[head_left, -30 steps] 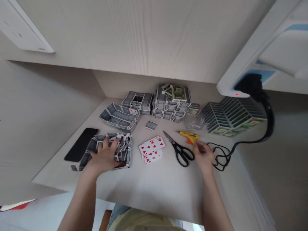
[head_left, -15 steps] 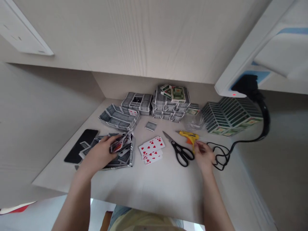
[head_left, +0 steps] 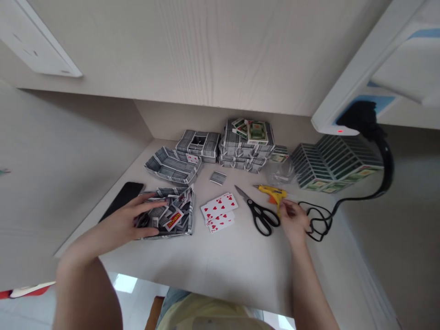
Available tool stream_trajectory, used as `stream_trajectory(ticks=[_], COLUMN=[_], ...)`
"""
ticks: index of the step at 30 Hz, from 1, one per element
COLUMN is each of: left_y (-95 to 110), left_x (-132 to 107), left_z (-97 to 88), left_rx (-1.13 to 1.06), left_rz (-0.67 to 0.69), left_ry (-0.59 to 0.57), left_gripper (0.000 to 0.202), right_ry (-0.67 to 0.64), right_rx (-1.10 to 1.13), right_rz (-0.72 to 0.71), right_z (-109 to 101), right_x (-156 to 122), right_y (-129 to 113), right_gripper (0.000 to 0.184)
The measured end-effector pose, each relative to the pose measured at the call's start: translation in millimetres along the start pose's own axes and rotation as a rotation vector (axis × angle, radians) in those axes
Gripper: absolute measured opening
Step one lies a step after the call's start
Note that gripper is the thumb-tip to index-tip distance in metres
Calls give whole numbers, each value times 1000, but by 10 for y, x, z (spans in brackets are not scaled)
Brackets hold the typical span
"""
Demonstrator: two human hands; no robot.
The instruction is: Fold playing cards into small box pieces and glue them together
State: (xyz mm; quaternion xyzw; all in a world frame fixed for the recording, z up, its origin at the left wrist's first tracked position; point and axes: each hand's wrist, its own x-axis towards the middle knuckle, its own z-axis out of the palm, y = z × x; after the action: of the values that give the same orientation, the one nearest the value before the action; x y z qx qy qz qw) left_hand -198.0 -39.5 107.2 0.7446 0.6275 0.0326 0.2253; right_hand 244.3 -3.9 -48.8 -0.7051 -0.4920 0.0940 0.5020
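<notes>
Glue gun point(head_left: 271, 190) and card scraps point(head_left: 174, 221)
My left hand point(head_left: 125, 223) is spread over the card-built tray point(head_left: 191, 217); my right hand point(head_left: 294, 220) grips the gun.

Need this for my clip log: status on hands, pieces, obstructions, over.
Left hand: fingers spread over card scraps in the patterned tray. Right hand: gripping yellow glue gun. Scissors and heart cards lie between hands.

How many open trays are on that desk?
2. The near tray, holding card scraps, has the left hand over it; the far tray lies just beyond it. More could be hidden behind the stacked boxes.
</notes>
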Motion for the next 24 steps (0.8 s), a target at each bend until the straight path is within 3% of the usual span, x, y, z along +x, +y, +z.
stream_trajectory(ticks=[2, 3, 7, 11, 12, 14, 17, 20, 24], left_y=[-38, -54, -103, -157, -170, -190, -195, -108, 307], left_x=[-53, -58, 74, 290, 331, 390, 430, 408, 248], left_z=[-122, -176, -203, 71, 146, 264, 336, 308, 207], left_rx=[-16, -50, -78, 45, 78, 146, 213, 286, 226], left_rz=[-11, -43, -324, -49, -44, -89, -98, -83, -82], left_ry=[80, 174, 367, 298, 239, 231, 276, 425, 757], left_gripper=[46, 42, 41, 56, 63, 70, 59, 45, 26], right_ry=[15, 24, 58, 112, 130, 164, 194, 165, -79], right_rx=[-30, -50, -109, -196, -221, -256, -215, -110, -7], right_rz=[-19, -32, -98, -182, -202, -237, -273, -300, -390], right_z=[0, 0, -14, -46, -56, -73, -68, -2, 146], right_x=[-3, -6, -25, -41, -47, -67, -128, -228, -401], right_y=[-6, -13, -71, -163, -195, -272, -422, -573, -708], right_gripper=[39, 38, 35, 31, 30, 26, 22, 20, 21])
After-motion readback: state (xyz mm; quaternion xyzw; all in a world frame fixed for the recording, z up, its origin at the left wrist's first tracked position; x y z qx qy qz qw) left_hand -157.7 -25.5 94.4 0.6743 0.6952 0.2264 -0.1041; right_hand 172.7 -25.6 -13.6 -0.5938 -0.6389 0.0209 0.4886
